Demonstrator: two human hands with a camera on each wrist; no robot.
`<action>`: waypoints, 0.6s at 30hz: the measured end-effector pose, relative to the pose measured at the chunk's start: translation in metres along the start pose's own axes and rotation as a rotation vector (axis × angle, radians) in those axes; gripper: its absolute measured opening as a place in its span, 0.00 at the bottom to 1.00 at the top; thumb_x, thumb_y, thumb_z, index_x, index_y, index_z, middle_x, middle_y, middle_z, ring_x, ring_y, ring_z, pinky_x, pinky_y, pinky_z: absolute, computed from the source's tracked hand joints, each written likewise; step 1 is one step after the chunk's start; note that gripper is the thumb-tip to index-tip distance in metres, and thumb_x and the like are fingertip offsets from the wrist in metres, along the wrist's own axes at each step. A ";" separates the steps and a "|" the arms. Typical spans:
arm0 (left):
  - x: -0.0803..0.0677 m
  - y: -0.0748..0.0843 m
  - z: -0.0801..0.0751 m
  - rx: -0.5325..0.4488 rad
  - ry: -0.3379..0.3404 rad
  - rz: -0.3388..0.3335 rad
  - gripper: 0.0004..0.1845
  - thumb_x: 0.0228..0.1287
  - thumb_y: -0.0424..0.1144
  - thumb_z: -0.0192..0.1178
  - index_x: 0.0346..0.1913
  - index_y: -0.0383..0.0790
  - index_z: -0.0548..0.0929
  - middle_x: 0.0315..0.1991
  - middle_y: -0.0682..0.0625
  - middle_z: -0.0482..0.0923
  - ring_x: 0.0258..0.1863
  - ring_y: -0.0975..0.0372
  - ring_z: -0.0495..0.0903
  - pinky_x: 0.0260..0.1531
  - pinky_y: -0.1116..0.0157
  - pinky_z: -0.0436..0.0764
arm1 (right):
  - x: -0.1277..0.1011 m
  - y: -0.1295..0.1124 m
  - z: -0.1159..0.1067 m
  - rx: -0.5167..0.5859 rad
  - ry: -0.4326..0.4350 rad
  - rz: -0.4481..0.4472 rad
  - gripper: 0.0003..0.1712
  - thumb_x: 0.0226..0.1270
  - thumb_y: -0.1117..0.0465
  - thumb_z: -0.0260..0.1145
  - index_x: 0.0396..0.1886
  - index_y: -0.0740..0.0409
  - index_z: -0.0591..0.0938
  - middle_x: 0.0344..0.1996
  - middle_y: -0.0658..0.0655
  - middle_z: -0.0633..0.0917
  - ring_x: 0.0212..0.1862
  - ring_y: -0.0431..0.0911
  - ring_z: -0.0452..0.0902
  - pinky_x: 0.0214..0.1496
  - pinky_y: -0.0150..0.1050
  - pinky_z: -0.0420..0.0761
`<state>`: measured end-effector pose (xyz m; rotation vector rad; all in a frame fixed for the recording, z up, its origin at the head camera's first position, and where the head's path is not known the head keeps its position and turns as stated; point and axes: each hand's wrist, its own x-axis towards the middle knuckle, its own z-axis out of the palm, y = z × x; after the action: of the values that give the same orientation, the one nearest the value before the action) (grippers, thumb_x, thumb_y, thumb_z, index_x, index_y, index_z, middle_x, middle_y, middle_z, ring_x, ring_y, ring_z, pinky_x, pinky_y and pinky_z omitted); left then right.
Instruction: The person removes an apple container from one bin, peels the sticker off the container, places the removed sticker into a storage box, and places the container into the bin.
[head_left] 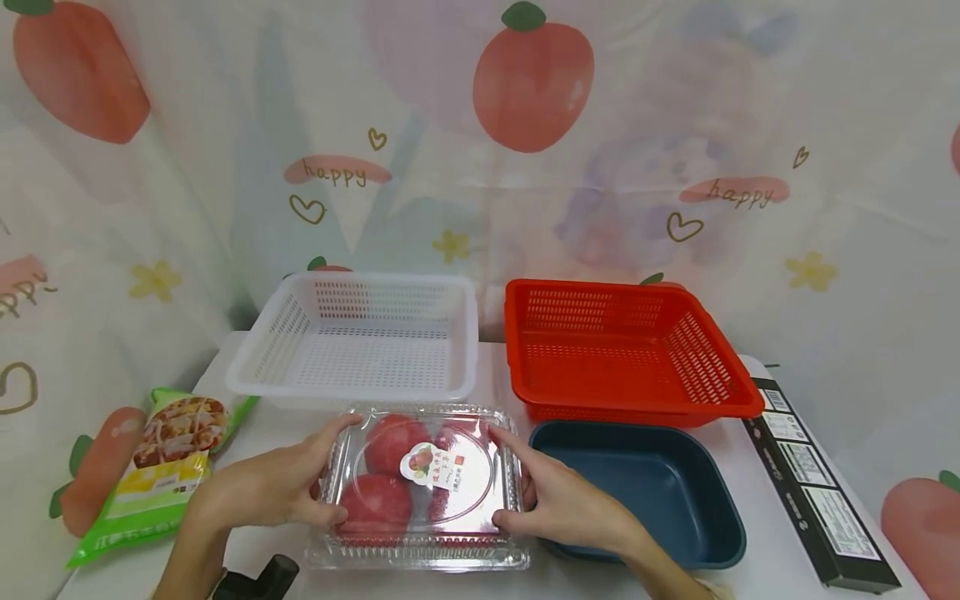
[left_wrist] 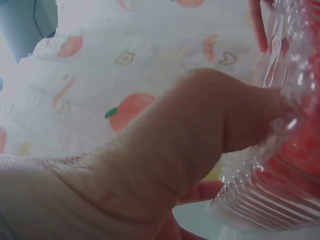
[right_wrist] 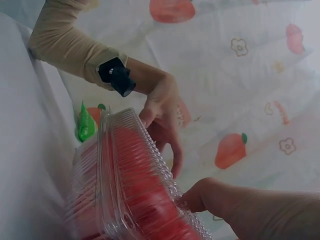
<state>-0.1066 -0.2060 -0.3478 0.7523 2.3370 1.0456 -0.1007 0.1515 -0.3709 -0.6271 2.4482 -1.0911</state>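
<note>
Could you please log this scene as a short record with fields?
left hand: grips the left edge of the clamshell box
right hand: grips the box's right edge
box contents: red fruit under a labelled lid
behind box: white basket, red basket
right of box: blue tray, then a black carton
left of box: green snack bag

Both hands are bare, no rings or gloves showing. The left hand (head_left: 270,487) comes off a forearm in a beige sleeve (right_wrist: 65,47) pushed up short of the wrist, and a small black camera unit (right_wrist: 116,76) is strapped there. The right hand (head_left: 558,504) shows a bare forearm.
</note>
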 end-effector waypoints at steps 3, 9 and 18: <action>0.001 -0.002 -0.001 -0.027 -0.018 -0.010 0.52 0.57 0.44 0.68 0.73 0.37 0.42 0.61 0.37 0.66 0.49 0.55 0.75 0.45 0.71 0.78 | 0.003 0.002 0.004 -0.012 -0.002 0.004 0.54 0.55 0.47 0.72 0.77 0.38 0.52 0.38 0.53 0.75 0.33 0.43 0.73 0.31 0.31 0.76; 0.007 -0.008 0.001 -0.036 -0.061 -0.068 0.52 0.56 0.44 0.69 0.71 0.35 0.42 0.59 0.36 0.66 0.49 0.53 0.73 0.41 0.69 0.78 | 0.008 0.008 0.010 -0.005 -0.029 0.018 0.54 0.54 0.47 0.72 0.77 0.41 0.53 0.35 0.51 0.75 0.32 0.44 0.73 0.31 0.32 0.76; 0.017 -0.022 0.000 0.053 -0.077 -0.036 0.52 0.50 0.43 0.69 0.69 0.34 0.45 0.57 0.39 0.70 0.54 0.55 0.72 0.51 0.69 0.74 | 0.011 0.011 0.012 -0.051 -0.019 0.004 0.49 0.57 0.47 0.71 0.76 0.42 0.57 0.29 0.51 0.74 0.27 0.38 0.71 0.27 0.31 0.73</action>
<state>-0.1255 -0.2074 -0.3685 0.7536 2.3120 0.9263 -0.1061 0.1454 -0.3884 -0.6457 2.4673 -1.0191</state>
